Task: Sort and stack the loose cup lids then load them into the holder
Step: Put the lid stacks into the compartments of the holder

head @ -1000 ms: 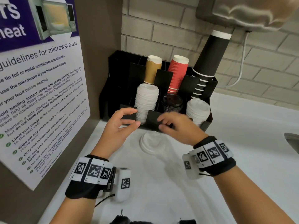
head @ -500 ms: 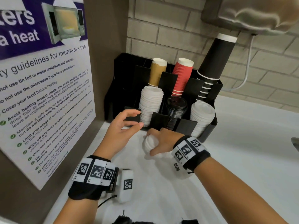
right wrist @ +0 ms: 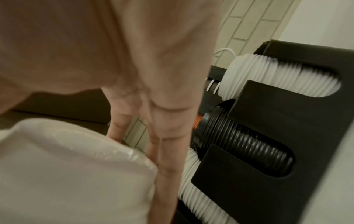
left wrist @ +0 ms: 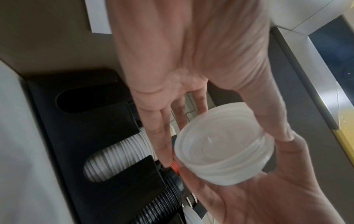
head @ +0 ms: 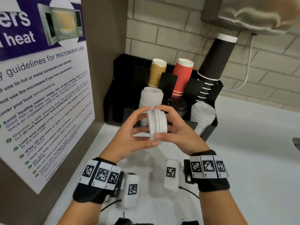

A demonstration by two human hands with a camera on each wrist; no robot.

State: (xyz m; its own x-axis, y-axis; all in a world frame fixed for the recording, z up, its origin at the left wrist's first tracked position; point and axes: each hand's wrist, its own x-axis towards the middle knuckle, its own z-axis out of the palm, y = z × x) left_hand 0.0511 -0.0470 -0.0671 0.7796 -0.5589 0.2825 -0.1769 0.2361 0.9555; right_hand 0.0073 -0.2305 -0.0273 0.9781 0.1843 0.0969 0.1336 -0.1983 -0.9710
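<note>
A short stack of white lids [head: 157, 125] is turned on edge above the counter, in front of the black holder [head: 211, 132]. My left hand [head: 136, 132] pinches its rim from the left, index finger on top and thumb underneath. From the right, my right hand [head: 177, 129] grips the same stack. The left wrist view shows the white lids [left wrist: 224, 153] open side up between both hands. They fill the lower left of the right wrist view as a blurred white lid stack [right wrist: 67, 166]. The holder carries a left white lid stack [head: 151, 98], black lids [head: 177, 104] and a right white lid stack [head: 203, 114].
Tan cups [head: 157, 72], red cups [head: 182, 75] and tall black cups [head: 215, 62] stand in the holder's back row. A panel with a microwave poster [head: 40, 95] walls off the left. The white counter [head: 251, 159] stretches right; a grey edge [head: 297, 143] shows at far right.
My right hand went from the holder's front down to the lids on the counter and lifted them. My left hand has closed onto the raised stack.
</note>
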